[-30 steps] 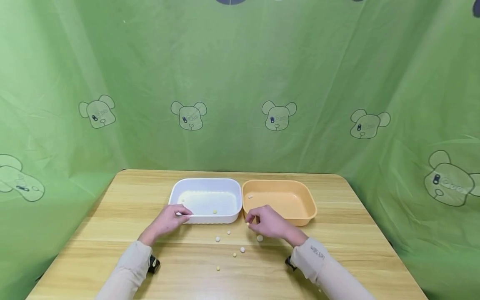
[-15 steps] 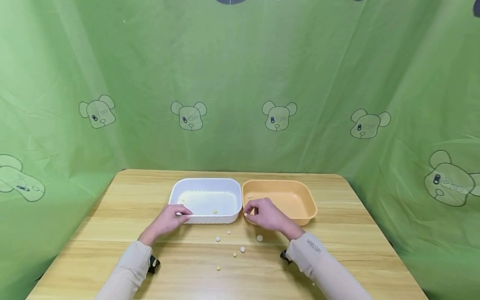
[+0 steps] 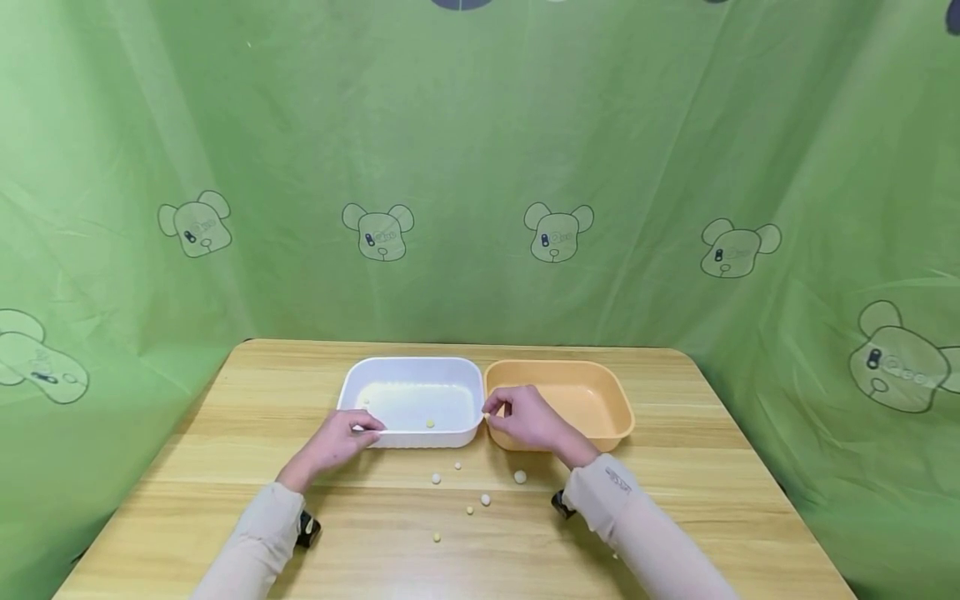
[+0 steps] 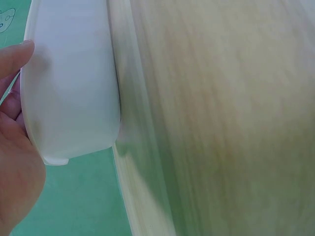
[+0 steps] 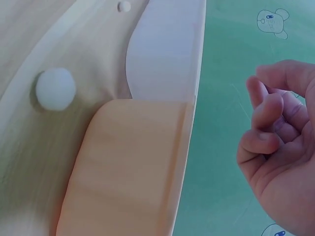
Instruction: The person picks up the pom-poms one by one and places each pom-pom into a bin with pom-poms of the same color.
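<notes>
Two bare hands in pale sleeves reach over a wooden bench (image 3: pixel 360 554), with a green curtain (image 3: pixel 465 125) printed with bear heads behind it. At the left, the left hand (image 3: pixel 335 442) grips the near-left corner of a white tray (image 3: pixel 427 439), its fingers bent round the rim. Inside lie at least one tiny pale ball (image 3: pixel 367 402) towards the left and a yellow ball (image 3: pixel 430 423) near the front wall.

Scattered on the bench before the trays, left to right, are a white ball (image 3: pixel 437 478) with a second yellow ball (image 3: pixel 437 537) nearer the person, a smaller white ball (image 3: pixel 458 466), a third yellow ball (image 3: pixel 470 510), another white ball (image 3: pixel 485 500) and the largest white ball (image 3: pixel 520 477).

The right hand (image 3: pixel 528 419) hovers where the two rims meet, thumb and forefinger pinching a small yellow ball (image 3: pixel 486 416); its other fingers are curled. Beneath and to the right of that hand stands an orange tray (image 3: pixel 585 404), end to end with the white one.
</notes>
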### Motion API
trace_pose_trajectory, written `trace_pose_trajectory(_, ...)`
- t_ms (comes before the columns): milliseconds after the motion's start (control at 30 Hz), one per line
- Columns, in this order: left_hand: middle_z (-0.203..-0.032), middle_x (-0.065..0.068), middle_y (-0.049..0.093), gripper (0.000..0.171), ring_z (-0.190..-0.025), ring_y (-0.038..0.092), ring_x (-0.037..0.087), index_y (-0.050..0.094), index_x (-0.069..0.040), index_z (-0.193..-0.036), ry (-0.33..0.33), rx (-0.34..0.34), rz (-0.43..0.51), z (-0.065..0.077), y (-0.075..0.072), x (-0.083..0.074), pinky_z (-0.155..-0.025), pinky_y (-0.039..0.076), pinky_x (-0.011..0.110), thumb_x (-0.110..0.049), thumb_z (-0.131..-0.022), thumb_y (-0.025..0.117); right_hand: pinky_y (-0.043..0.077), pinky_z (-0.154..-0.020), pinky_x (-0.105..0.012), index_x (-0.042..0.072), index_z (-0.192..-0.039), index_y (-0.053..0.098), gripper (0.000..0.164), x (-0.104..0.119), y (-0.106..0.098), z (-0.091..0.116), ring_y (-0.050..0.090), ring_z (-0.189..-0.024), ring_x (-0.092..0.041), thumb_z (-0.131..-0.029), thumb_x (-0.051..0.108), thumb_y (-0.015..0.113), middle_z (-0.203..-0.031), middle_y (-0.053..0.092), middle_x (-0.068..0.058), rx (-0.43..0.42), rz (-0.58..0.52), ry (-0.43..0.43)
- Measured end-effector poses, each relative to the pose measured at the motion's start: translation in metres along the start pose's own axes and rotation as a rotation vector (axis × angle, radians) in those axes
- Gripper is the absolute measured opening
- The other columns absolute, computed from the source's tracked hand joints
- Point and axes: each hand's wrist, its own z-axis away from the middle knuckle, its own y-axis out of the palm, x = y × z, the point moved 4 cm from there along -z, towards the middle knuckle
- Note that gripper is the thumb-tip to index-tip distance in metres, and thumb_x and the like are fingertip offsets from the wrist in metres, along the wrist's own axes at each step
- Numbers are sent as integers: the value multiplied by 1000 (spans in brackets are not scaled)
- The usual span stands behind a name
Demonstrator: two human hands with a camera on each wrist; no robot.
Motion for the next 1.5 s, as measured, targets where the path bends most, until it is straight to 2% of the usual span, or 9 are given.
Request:
trace_pose_trajectory(200,-90,-4,68,11,-87,62,16,73,-11,-94,9,-2,4,0,0,-1,-82,50,34,-7,-84,68,45,-58,-24,10,-86,70,8,0,2,-6,52,-65,-10,-80,7,66,-76,61,6,-12,-38,42)
trace_pose_trajectory(600,-90,-4,67,12,-87,62,16,72,-8,-96,17,2,12,1,1,1,-81,50,33,-8,-85,68,44,-58,-25,1,-89,69,9,-4,6,-22,51,-65,-12,-80,4,68,-75,61,3,-45,-38,80)
trace_pose_trajectory(833,-91,-3,68,12,-87,62,16,72,-7,-96,16,-6,4,1,1,1,-81,51,35,-7,-84,68,45,-61,-26,3,-90,70,10,-3,7,-31,52,-69,-13,-81,4,66,-77,61,2,-40,-39,79)
trace_pose_trajectory(1167,-87,-3,68,11,-82,62,14,72,-6,-92,99,-51,1,2,1,0,-76,52,36,-5,-82,69,48,-66,-25,0,-94,69,15,-7,14,-43,55,-71,-12,-81,4,65,-79,62,1,3,5,94)
trace_pose_trajectory(1367,-89,-3,68,11,-86,62,17,72,-7,-94,42,-20,11,1,0,-3,-81,51,38,-7,-84,68,50,-67,-24,1,-93,70,15,-8,16,-48,57,-73,-11,-79,2,64,-79,64,-2,10,27,91)
trace_pose_trajectory(1500,-90,-1,68,10,-87,62,18,72,-6,-94,37,-16,0,1,-1,-3,-82,51,38,-8,-85,68,50,-67,-24,1,-93,70,15,-9,18,-53,57,-73,-12,-79,2,65,-78,64,-1,19,43,99)
